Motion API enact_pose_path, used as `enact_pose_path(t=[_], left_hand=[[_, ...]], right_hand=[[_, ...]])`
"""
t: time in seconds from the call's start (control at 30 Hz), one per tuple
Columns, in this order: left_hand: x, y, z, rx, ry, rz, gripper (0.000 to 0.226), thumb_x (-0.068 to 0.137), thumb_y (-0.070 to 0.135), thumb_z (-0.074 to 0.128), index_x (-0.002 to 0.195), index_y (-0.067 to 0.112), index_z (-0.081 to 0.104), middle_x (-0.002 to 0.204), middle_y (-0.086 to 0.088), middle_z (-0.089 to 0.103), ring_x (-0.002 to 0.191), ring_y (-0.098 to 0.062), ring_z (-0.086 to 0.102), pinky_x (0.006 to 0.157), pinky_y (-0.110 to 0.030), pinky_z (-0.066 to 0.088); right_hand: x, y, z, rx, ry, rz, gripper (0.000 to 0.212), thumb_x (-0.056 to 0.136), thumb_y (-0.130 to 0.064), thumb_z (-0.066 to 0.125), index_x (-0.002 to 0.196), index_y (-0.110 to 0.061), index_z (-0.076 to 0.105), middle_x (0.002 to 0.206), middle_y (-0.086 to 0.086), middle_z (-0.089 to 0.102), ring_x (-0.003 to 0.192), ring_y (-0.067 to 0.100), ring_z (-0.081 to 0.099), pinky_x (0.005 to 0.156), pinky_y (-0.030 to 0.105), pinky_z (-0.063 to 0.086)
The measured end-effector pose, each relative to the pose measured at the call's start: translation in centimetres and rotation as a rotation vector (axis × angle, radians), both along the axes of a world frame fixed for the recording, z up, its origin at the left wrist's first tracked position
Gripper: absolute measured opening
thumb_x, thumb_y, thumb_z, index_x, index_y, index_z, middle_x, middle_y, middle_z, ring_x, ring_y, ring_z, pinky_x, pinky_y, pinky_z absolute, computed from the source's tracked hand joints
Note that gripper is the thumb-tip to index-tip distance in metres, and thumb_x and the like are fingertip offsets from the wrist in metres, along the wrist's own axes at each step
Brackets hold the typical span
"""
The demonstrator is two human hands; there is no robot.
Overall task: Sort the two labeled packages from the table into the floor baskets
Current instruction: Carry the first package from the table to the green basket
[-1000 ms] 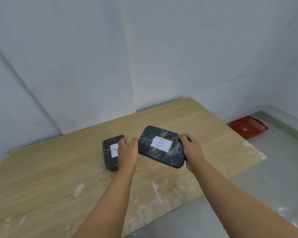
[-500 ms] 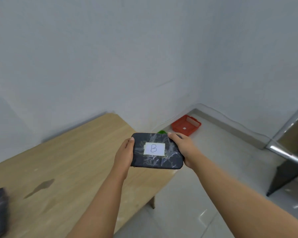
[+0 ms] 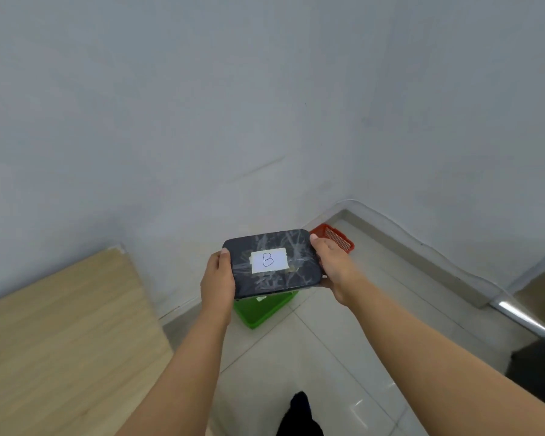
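I hold a black taped package with a white label marked B [image 3: 272, 262] in the air with both hands. My left hand [image 3: 217, 280] grips its left edge and my right hand [image 3: 334, 269] grips its right edge. Directly below the package stands a green basket [image 3: 261, 308] on the floor, mostly hidden by the package. A red basket [image 3: 335, 237] sits on the floor behind it, near the wall corner, partly covered by my right hand. The other package is out of view.
The wooden table [image 3: 60, 341] fills the lower left, its corner near the wall. Grey floor tiles [image 3: 343, 357] spread to the right. A metal bar and dark furniture [image 3: 535, 341] stand at the right edge. My dark foot [image 3: 299, 413] shows at the bottom.
I lifted the B package off the table and turned right with it. It now hangs over the green floor basket; the other package has left the view.
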State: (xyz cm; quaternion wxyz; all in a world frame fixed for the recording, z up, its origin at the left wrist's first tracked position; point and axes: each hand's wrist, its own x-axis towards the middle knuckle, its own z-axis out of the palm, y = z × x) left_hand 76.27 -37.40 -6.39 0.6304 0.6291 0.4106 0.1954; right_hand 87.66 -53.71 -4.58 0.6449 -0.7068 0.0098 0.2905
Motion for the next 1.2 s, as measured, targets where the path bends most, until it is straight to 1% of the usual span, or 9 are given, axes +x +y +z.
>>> enact_pose_path(t=[0.13,0.3,0.47,0.6,0.73,0.87,1.03,1.13,1.2], left_hand=[[9.2,2.1,-1.9,-0.006,0.034,0.066,0.033,0.095,0.047,0.036,0.104,0.024,0.057,0.1,-0.001,0.063,0.097,-0.022,0.059,0.093,-0.043,0.05],[18.4,4.0,-3.5,-0.042,0.084,0.141,0.038,0.094,0.048,0.038,0.112,0.021,0.058,0.11,-0.005,0.063,0.1,-0.023,0.06,0.093,-0.042,0.05],[25.4,6.3,-5.8,-0.07,0.141,0.251,0.038,0.092,0.05,0.046,0.114,0.019,0.05,0.111,-0.003,0.061,0.091,-0.017,0.06,0.082,-0.036,0.05],[29.7,8.3,-10.7,-0.119,0.156,0.323,0.029,0.094,0.04,0.051,0.111,0.017,0.05,0.114,-0.005,0.06,0.101,-0.022,0.061,0.075,-0.036,0.057],[32.2,10.8,-19.0,-0.124,0.233,0.298,0.024,0.092,0.033,0.056,0.114,0.024,0.051,0.124,-0.005,0.061,0.107,-0.023,0.062,0.093,-0.047,0.055],[33.8,13.3,-28.9,-0.057,0.295,0.289,0.043,0.087,0.028,0.064,0.128,0.022,0.05,0.119,0.003,0.059,0.108,-0.017,0.058,0.098,-0.04,0.049],[34.3,15.3,-44.7,-0.066,0.338,0.329,0.044,0.085,0.024,0.067,0.127,0.02,0.054,0.121,-0.002,0.061,0.106,-0.022,0.061,0.098,-0.042,0.049],[34.0,15.9,-54.6,-0.054,0.381,0.341,0.047,0.086,0.024,0.066,0.131,0.017,0.053,0.126,-0.004,0.059,0.105,-0.022,0.061,0.092,-0.034,0.048],[33.7,16.3,-60.3,-0.057,0.393,0.342,0.048,0.088,0.022,0.065,0.133,0.015,0.052,0.128,-0.007,0.059,0.104,-0.019,0.058,0.088,-0.029,0.044]], right_hand=[[9.4,2.8,-1.7,-0.05,0.023,0.011,0.038,0.096,-0.046,0.04,0.117,-0.02,0.058,0.111,0.008,0.069,0.101,0.027,0.069,0.088,0.048,0.059],[19.4,6.3,-4.2,-0.08,-0.03,0.062,0.037,0.101,-0.038,0.035,0.123,-0.02,0.057,0.107,0.002,0.064,0.095,0.018,0.063,0.073,0.029,0.052],[27.4,10.5,-7.7,-0.134,-0.032,0.099,0.041,0.1,-0.039,0.031,0.118,-0.016,0.061,0.113,0.008,0.067,0.107,0.026,0.062,0.1,0.044,0.05],[33.4,14.5,-13.2,-0.183,-0.023,0.168,0.042,0.101,-0.039,0.03,0.122,-0.017,0.059,0.118,0.008,0.065,0.108,0.026,0.06,0.101,0.043,0.048],[37.6,18.6,-22.1,-0.243,-0.024,0.282,0.04,0.094,-0.053,0.03,0.106,-0.032,0.062,0.103,-0.002,0.069,0.102,0.024,0.065,0.096,0.049,0.052],[40.2,22.8,-32.8,-0.303,-0.032,0.351,0.041,0.1,-0.037,0.031,0.118,-0.014,0.059,0.117,0.013,0.066,0.108,0.031,0.061,0.098,0.05,0.05],[41.1,25.6,-48.4,-0.389,-0.071,0.483,0.041,0.104,-0.026,0.027,0.121,-0.007,0.058,0.112,0.01,0.06,0.096,0.023,0.053,0.074,0.018,0.044],[40.4,27.0,-58.3,-0.4,-0.064,0.492,0.043,0.103,-0.027,0.027,0.126,-0.005,0.056,0.125,0.02,0.061,0.11,0.033,0.057,0.095,0.033,0.046],[39.9,27.7,-64.2,-0.416,-0.064,0.508,0.044,0.104,-0.026,0.027,0.13,-0.004,0.054,0.128,0.02,0.059,0.115,0.036,0.056,0.096,0.034,0.044]])
